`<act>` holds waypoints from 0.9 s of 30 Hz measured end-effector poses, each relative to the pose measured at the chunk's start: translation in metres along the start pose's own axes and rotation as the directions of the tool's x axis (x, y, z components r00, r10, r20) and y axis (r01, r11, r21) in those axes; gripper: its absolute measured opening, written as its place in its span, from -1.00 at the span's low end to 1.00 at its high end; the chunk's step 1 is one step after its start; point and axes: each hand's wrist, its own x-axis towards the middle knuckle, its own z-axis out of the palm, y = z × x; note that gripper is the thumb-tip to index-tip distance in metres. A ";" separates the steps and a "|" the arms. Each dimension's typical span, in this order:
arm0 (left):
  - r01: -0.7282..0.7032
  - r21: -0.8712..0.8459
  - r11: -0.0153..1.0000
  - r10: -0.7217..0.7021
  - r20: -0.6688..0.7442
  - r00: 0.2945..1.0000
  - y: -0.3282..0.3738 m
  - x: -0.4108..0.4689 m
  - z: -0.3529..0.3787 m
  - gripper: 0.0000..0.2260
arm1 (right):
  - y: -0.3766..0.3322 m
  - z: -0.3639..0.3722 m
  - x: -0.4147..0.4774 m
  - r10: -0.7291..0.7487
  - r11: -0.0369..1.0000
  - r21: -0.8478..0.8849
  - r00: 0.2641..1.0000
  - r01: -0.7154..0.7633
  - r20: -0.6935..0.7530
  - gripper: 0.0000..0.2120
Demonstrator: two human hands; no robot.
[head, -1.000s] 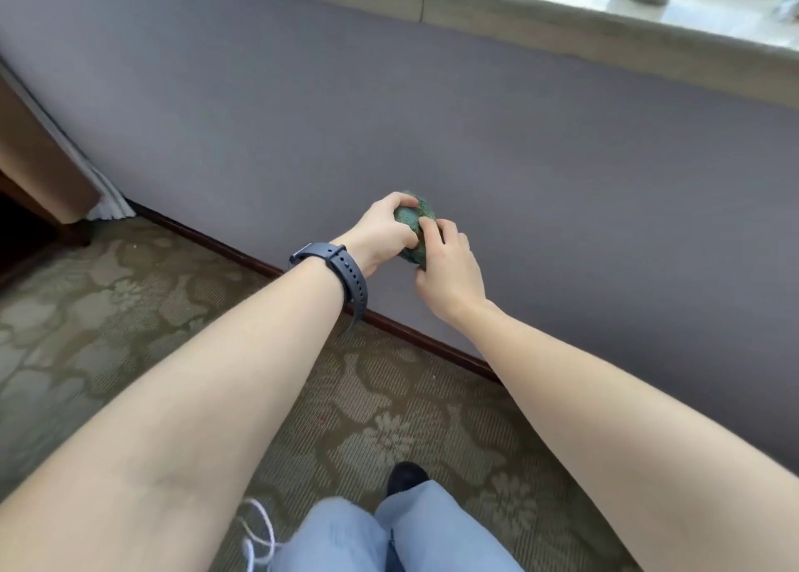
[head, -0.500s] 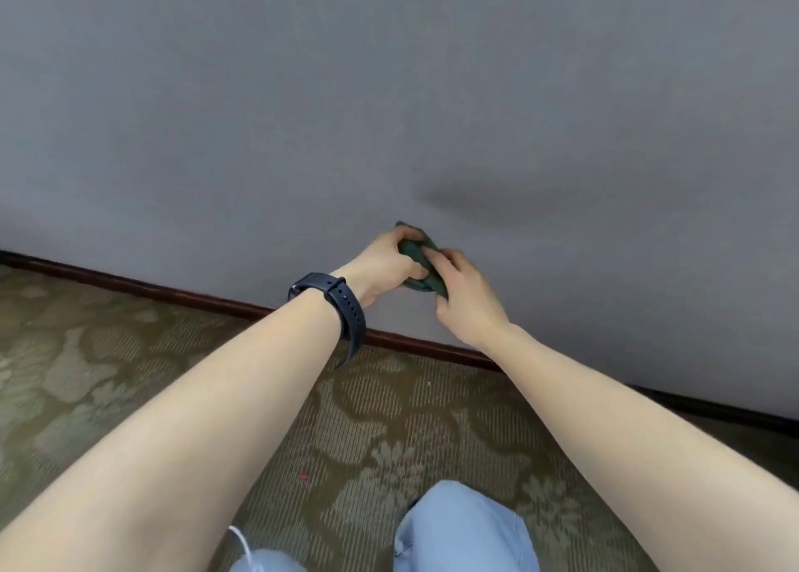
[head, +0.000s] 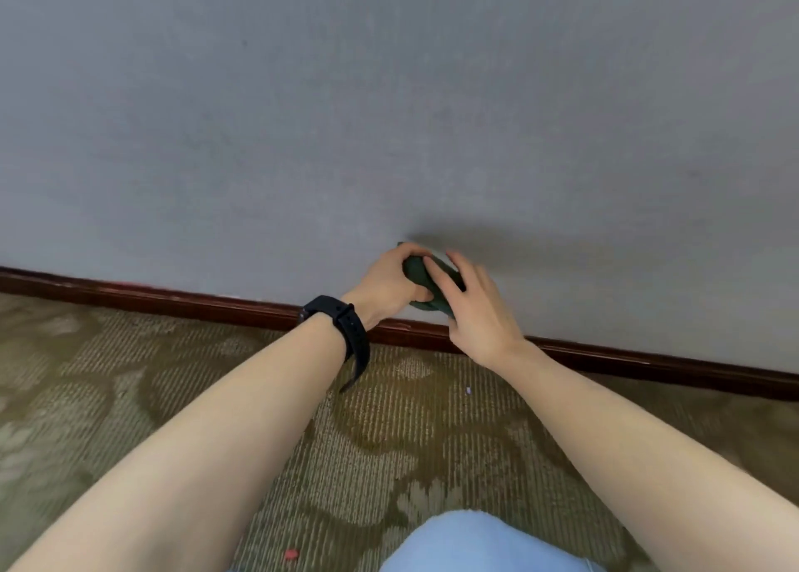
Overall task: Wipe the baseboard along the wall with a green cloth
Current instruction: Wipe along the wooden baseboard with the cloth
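1. Wall (head: 389, 96): flat grey, matt, faintly mottled; filled the upper half of the view, with a soft shadow just above and right of the hands.
2. Baseboard (head: 173, 301): narrow strip of dark reddish-brown glossy wood, running along the foot of the wall from left edge to right edge; a short stretch hidden behind the wrists.
3. Carpet (head: 129, 398): olive and tan, ribbed weave with a large floral pattern; small red and pale specks lay on it.
4. Green cloth (head: 417, 269): dark green, bunched into a rounded wad, held against the wall just above the baseboard; mostly covered by fingers.
5. Left hand (head: 389, 286): grip closed around the cloth, thumb beneath; black wristband (head: 346, 325) with loose strap end.
6. Right hand (head: 480, 308): fingers spread loosely over the cloth's right side; slightly blurred, so firmness of grip could not be told.
7. Light-blue trouser knee (head: 475, 545): cut off by the bottom edge.
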 end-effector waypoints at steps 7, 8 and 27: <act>-0.114 0.319 0.941 0.125 -0.014 0.992 -0.090 0.022 0.019 -0.56 | 0.021 0.077 0.001 -0.177 0.962 -0.191 0.978 0.196 0.111 -0.25; -0.126 0.349 0.929 0.143 -0.023 0.990 -0.101 0.027 0.023 -0.57 | 0.025 0.087 0.003 -0.187 0.954 -0.213 0.975 0.210 0.123 -0.25; -0.174 0.901 0.397 0.337 0.034 0.941 -0.184 0.050 0.059 -0.70 | 0.072 0.176 0.027 -0.422 0.839 -0.296 0.889 0.457 0.178 -0.31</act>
